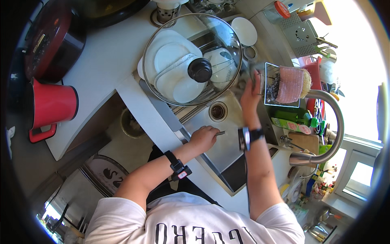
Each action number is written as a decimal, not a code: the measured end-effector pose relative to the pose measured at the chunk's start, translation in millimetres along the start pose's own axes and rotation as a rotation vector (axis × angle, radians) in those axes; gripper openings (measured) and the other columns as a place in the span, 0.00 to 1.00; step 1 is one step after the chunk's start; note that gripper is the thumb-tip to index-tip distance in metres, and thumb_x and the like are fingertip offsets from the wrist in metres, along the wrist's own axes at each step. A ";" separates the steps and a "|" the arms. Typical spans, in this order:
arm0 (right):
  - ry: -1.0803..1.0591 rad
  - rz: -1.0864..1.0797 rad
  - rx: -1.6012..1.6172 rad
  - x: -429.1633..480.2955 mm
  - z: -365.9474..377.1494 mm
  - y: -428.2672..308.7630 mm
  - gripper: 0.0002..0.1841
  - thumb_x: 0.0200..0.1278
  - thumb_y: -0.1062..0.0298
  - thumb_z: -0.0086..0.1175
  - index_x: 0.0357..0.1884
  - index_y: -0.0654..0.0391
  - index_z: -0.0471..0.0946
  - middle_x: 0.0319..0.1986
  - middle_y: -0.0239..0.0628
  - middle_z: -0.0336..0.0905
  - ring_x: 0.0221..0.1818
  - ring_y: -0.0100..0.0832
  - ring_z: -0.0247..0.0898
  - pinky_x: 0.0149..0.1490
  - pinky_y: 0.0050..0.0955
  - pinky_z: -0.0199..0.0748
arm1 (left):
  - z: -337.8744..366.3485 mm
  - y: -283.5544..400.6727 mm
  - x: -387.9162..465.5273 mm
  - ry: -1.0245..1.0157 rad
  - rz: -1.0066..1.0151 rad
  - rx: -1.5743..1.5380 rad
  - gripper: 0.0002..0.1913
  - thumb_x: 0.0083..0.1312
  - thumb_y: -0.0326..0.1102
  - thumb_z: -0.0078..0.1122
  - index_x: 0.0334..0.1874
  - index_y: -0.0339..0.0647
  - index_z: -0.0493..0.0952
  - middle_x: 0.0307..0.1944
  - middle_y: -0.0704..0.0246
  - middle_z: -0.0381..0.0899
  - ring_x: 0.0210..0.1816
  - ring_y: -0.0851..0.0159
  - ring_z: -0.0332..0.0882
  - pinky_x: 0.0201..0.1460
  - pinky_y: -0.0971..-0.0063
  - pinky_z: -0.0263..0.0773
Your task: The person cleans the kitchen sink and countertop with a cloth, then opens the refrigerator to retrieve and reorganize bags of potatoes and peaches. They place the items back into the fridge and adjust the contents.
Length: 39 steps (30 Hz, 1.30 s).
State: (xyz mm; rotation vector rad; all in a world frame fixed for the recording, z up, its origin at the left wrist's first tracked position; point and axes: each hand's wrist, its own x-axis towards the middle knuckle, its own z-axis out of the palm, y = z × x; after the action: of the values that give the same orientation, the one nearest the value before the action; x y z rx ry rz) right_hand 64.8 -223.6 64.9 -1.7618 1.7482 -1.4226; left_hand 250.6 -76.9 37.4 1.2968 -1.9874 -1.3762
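Note:
My left hand [203, 139] is closed over the steel sink [231, 152], on a small flat greyish thing whose end sticks out past the fingers; what it is I cannot tell. My right hand [250, 94] reaches up along the sink's right side, its fingers blurred beside a wire caddy [265, 85] that holds a pink sponge cloth [289, 84]. Whether those fingers hold anything is unclear. Left of that hand, a glass pan lid [170, 29] with a black knob lies over white dishes [170, 58] and a leaf-patterned bowl [221, 65]. The drain [218, 111] shows between my hands.
A curved steel faucet [336, 122] arches at the right, near green bottles [289, 117] and a cutting board [303, 141]. On the left counter stand a red pitcher [54, 102] and a dark red cooker [54, 42]. A utensil holder [300, 35] is at the upper right.

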 end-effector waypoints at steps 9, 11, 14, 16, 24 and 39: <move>-0.242 0.052 -0.699 28.9 3.4 51.4 0.22 0.59 0.76 0.47 0.58 0.60 0.71 0.56 0.56 0.68 0.58 0.57 0.65 0.60 0.42 0.65 | -8.8 -13.3 -8.0 0.039 0.068 -0.099 0.11 0.59 0.30 0.54 0.44 0.41 0.78 0.41 0.62 0.79 0.45 0.52 0.76 0.47 0.61 0.73; -0.217 0.155 -1.016 25.4 -6.1 56.4 0.23 0.58 0.74 0.47 0.58 0.63 0.69 0.52 0.60 0.69 0.57 0.60 0.64 0.59 0.44 0.65 | -7.2 -12.1 -10.1 0.027 0.050 -0.098 0.11 0.59 0.30 0.54 0.43 0.40 0.78 0.41 0.62 0.79 0.45 0.52 0.76 0.47 0.61 0.73; -0.257 0.120 -1.359 26.2 -2.4 53.7 0.21 0.58 0.70 0.50 0.55 0.63 0.67 0.48 0.57 0.72 0.56 0.55 0.65 0.56 0.43 0.68 | -4.9 -15.5 -9.5 0.048 0.070 -0.085 0.11 0.59 0.30 0.54 0.43 0.40 0.78 0.41 0.61 0.80 0.44 0.51 0.76 0.47 0.61 0.73; -0.325 0.221 -1.449 35.8 0.4 51.1 0.16 0.60 0.67 0.48 0.49 0.62 0.68 0.45 0.52 0.75 0.52 0.49 0.71 0.53 0.39 0.72 | -5.1 -15.6 -10.9 0.056 0.070 -0.082 0.10 0.59 0.30 0.54 0.42 0.40 0.78 0.41 0.61 0.80 0.44 0.51 0.77 0.47 0.61 0.73; -0.318 0.074 -1.568 -4.0 -0.1 32.9 0.08 0.57 0.67 0.52 0.36 0.61 0.73 0.38 0.46 0.79 0.43 0.43 0.78 0.42 0.38 0.77 | -5.8 -14.4 -6.3 0.037 0.019 -0.086 0.11 0.59 0.30 0.54 0.43 0.38 0.78 0.40 0.58 0.80 0.43 0.49 0.77 0.45 0.58 0.74; -0.088 1.052 0.907 -169.1 -74.6 -90.9 0.24 0.58 0.80 0.47 0.60 0.61 0.69 0.52 0.37 0.73 0.55 0.31 0.70 0.60 0.28 0.66 | 3.5 19.5 9.4 -0.387 -0.691 -1.526 0.29 0.68 0.63 0.43 0.64 0.55 0.66 0.58 0.72 0.72 0.57 0.67 0.70 0.52 0.62 0.71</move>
State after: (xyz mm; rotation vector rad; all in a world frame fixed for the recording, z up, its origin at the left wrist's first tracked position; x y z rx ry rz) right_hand 98.6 -23.0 97.2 -0.3120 1.2586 -1.2348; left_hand 234.4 -81.4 51.4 0.8582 -0.0724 -2.6643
